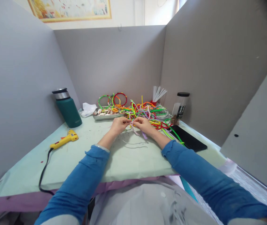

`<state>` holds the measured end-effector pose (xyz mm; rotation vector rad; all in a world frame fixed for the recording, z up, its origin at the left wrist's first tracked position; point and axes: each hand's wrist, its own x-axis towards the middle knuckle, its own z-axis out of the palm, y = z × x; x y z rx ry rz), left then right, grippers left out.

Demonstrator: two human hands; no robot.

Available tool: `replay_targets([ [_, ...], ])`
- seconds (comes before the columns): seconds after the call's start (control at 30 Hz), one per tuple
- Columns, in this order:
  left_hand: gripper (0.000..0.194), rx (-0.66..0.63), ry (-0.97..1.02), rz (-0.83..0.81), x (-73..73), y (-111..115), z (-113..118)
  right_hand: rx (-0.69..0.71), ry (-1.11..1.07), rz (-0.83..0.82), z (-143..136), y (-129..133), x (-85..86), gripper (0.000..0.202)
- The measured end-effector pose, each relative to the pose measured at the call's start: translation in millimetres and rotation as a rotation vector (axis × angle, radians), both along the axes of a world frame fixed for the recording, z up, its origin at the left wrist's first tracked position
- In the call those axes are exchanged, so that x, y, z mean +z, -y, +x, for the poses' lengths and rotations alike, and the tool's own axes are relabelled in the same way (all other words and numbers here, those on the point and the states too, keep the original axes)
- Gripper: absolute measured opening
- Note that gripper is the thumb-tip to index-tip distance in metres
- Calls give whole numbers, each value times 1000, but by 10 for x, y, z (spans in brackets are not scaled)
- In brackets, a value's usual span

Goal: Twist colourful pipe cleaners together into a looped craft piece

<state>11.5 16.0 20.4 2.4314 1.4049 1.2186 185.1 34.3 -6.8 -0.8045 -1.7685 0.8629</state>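
Note:
My left hand (120, 125) and my right hand (143, 125) meet over the middle of the table, fingertips pinched close together. Between them is a pale purple pipe cleaner piece (135, 131), its ends hanging below the fingers; its exact shape is partly hidden. Just behind the hands lies a tangled heap of colourful pipe cleaners (155, 112), some reaching under my right wrist. Thin grey wires (133, 143) rest on the table below the hands.
A metal tray (107, 117) of shells stands behind my left hand, with pipe-cleaner rings (120, 99) above it. Leftward are a green bottle (68, 109) and a yellow glue gun (65, 139). A black flat slab (189, 139) and a clear bottle (180, 107) are rightward. Grey partitions (110, 59) enclose the table.

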Motion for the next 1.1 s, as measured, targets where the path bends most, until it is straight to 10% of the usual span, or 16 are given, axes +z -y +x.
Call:
replay_targets([
  [1.1,39,-79,157,-454,21,76,10,61,43,46,10,99,59,28],
])
